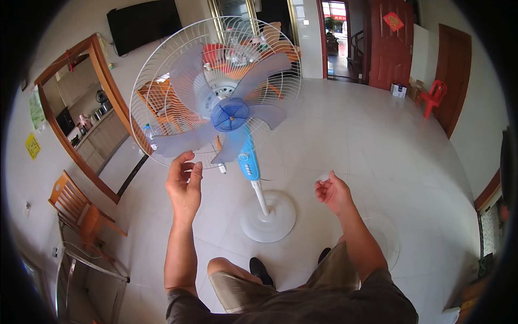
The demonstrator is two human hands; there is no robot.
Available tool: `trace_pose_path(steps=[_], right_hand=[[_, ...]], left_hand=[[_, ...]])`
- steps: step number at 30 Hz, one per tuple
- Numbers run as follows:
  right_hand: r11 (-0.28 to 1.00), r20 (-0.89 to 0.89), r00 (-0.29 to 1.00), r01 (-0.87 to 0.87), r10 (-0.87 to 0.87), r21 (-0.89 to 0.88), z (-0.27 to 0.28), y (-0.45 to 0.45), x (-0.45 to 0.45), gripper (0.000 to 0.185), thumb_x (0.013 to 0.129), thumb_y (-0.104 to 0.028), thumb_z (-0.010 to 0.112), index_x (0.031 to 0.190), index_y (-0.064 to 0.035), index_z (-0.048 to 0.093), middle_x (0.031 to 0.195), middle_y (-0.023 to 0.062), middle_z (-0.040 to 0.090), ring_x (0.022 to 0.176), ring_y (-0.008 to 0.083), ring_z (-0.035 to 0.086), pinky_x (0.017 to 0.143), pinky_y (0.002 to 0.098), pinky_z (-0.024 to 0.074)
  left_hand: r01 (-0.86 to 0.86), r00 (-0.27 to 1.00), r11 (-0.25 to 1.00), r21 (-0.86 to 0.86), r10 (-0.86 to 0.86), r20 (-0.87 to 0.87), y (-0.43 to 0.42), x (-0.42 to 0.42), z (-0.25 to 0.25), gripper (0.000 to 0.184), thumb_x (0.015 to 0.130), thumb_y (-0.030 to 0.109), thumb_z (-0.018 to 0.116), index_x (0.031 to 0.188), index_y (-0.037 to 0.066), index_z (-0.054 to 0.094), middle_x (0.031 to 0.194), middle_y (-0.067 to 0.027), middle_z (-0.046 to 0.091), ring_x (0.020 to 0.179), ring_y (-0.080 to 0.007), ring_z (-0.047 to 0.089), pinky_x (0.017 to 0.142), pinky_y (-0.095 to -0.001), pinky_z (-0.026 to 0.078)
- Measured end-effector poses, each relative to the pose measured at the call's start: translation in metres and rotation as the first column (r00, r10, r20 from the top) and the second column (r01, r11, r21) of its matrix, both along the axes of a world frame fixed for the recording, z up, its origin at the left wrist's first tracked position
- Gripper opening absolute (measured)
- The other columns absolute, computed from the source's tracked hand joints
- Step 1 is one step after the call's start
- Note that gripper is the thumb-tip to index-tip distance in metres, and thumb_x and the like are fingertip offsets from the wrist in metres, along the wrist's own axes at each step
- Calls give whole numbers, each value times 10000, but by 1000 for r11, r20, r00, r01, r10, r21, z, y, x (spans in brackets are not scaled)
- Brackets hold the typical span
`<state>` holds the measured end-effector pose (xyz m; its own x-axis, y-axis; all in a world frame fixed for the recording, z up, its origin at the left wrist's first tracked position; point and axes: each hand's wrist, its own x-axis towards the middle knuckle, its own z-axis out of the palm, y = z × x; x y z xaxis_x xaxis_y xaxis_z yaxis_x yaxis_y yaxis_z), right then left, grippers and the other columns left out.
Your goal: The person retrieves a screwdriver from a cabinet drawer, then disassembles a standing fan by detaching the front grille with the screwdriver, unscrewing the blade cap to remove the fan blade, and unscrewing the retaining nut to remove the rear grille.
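Observation:
A standing fan with a blue hub [230,114] and translucent blades [264,73] is in front of me, its rear wire grille [141,116] behind the blades and no grille in front. Its blue control column [249,164] rises on a white pole from a round white base [268,229]. Close to the grille's lower left rim, my left hand [184,186] has bent fingers apart from the thumb, with nothing visible in it. My right hand [333,195], right of the column, pinches a small whitish piece [324,176], too small to identify.
A round wire grille [386,243] lies on the floor by my right knee. On the left are a wooden chair [81,208] and a metal-framed stand [70,259]. Further back are a wooden chair [162,105], a red plastic chair [433,97] and a white box [398,90].

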<state>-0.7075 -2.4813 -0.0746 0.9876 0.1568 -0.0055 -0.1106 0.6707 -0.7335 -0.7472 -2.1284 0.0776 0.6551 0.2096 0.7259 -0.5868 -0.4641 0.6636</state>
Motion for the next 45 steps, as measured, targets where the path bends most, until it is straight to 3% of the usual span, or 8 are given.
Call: trace_pose_path(steps=[8,11,13,16,18,25,31,45], right_hand=[[841,901,373,-540,220,18,154,-19,-132,378,895,-313,594,909,65,593,1005,319,559,695,319,609,619,404,512],[690,744,541,-361,-393,627,177,41,-174,367,845,-319,666,849,44,612,1013,318,594,726,299,659,622,311,541],[668,729,530,-355,-432,654,177,43,-176,346,818,-310,704,791,24,621,989,307,618,706,269,674,601,261,550],[802,969,221,-595,113,42,175,-6,-138,328,855,-271,648,724,29,619,959,294,613,651,277,640,548,286,508],[790,959,225,-613,172,2,177,-8,-136,340,918,-214,546,714,53,603,909,272,601,608,337,603,437,324,430],[767,997,1,-639,74,-56,169,0,-121,335,877,-257,622,728,44,623,964,307,603,634,276,610,542,290,500],[774,995,79,-634,60,4,161,-3,-131,363,940,-218,512,735,64,610,956,292,575,674,398,589,455,359,430],[841,991,128,-534,-24,89,164,5,-139,336,872,-272,631,773,49,625,1029,287,605,720,285,623,625,295,526]], left_hand=[[47,995,989,139,-34,-94,-40,47,29,455,865,85,623,1282,-8,467,1046,-77,552,715,-85,550,513,-202,439],[-45,994,976,213,65,-88,-47,49,37,431,859,86,631,1259,10,491,1050,-98,571,717,-72,543,506,-198,434],[-30,997,990,139,39,-63,-49,52,36,341,846,86,655,1138,-19,513,988,-96,593,718,-88,565,489,-202,443],[-11,1000,998,67,12,-20,-47,59,40,265,827,78,681,981,-35,497,1096,-126,572,757,-119,602,467,-211,479],[-50,997,998,42,52,-55,-49,58,43,275,827,76,681,996,-42,500,1092,-131,570,756,-125,607,463,-213,478],[-6,1000,1000,8,5,8,-61,57,62,307,848,134,667,1037,-60,522,954,-109,607,729,-134,627,430,-215,453],[36,976,999,34,-28,-216,-53,66,73,276,900,245,612,1006,-10,611,704,-84,620,487,-92,546,357,-194,375],[42,973,997,-60,-54,-225,-48,69,73,304,912,257,597,981,-38,626,657,-87,621,445,-112,543,364,-207,389]])
